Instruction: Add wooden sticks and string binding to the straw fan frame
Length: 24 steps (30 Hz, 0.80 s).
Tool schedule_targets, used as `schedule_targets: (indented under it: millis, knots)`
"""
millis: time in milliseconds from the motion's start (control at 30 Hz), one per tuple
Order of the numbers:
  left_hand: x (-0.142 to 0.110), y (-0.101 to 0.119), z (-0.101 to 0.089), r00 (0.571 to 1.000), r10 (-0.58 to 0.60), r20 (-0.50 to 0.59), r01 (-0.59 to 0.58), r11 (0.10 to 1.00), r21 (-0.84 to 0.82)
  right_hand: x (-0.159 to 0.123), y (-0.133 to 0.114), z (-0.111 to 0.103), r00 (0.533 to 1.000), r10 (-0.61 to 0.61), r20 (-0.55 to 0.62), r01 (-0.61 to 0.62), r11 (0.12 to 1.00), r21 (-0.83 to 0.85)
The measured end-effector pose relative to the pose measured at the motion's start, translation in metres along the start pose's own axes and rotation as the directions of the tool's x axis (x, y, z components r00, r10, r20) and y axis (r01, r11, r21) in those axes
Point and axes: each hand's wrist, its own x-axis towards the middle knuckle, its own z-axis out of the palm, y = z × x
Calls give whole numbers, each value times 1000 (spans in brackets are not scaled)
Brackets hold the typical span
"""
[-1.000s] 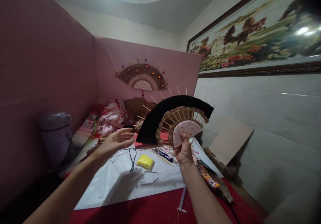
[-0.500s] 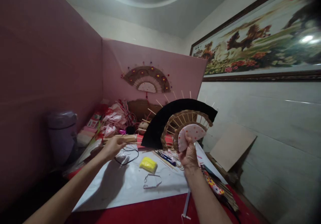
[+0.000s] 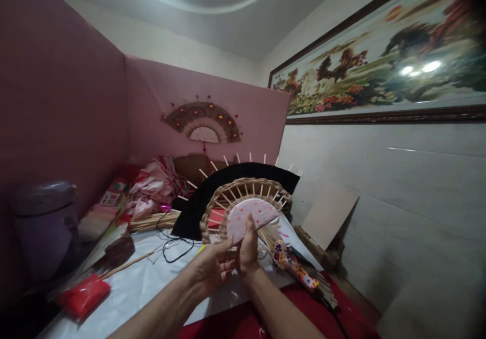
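Note:
A handmade fan (image 3: pixel 253 213) stands upright in front of me. It has a black band, thin wooden sticks poking past the rim, a braided brown ring and a white half-round base with red dots. My right hand (image 3: pixel 248 248) grips the base from below, thumb lying on its dotted front. Close beside it, my left hand (image 3: pixel 212 268) is at the base's lower left corner, its thumb along the edge and its fingers curled. A thin black cord (image 3: pixel 178 253) lies on the white sheet (image 3: pixel 152 288), left of the fan.
A bundle of sticks (image 3: pixel 152 222) and pink cloth (image 3: pixel 154 187) lie behind at left. A red packet (image 3: pixel 85 293) is at front left, a purple container (image 3: pixel 45 227) beyond it. A flower-patterned folded fan (image 3: pixel 296 268) lies right. Another decorated fan (image 3: pixel 207 121) hangs on the pink panel.
My left hand has come from the stick bundle to the fan's base, beside my right hand. The fan has moved lower and left in view and turned more upright. The view has swung right.

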Motion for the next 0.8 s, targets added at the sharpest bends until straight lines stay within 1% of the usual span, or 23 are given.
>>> schedule_targets:
  millis: [33,100,167,233,300,367,433,500,567,667,733,800]
  knots:
    - [3,-2,4,999,21,-37,-23,998,-63,-2,1,1,999,-1,-54,1,1000,-9]
    - [8,-2,6,993,90,-78,-100,985,-141,-5,1,3,998,-19,-61,17,999,-39]
    - [10,4,2,985,142,-99,-158,970,-185,-6,-1,5,998,-54,-11,53,997,-62]
    - [12,13,-6,968,201,-149,-228,953,-199,-7,-4,6,991,-116,59,121,989,-85]
    - [12,23,-14,949,249,-192,-285,939,-193,-9,-5,7,972,-193,135,211,968,-135]
    - [11,30,-19,935,287,-211,-328,923,-200,-12,-5,9,948,-245,204,285,937,-203]
    - [9,32,-20,921,325,-213,-372,896,-242,-17,-4,12,927,-272,257,337,905,-259]
    - [5,28,-17,910,364,-198,-410,859,-306,-22,-3,17,909,-298,290,382,875,-298]
    - [2,21,-13,907,392,-156,-421,835,-354,-28,-3,22,896,-339,288,425,844,-329]
    - [0,14,-11,916,394,-80,-394,840,-372,-35,-2,28,892,-376,250,447,815,-369]
    - [-2,17,-11,926,370,-72,-369,852,-370,-38,-1,29,894,-377,243,445,809,-384]
    - [-4,27,-11,929,352,-112,-367,851,-376,-40,-1,28,889,-371,268,452,806,-383]
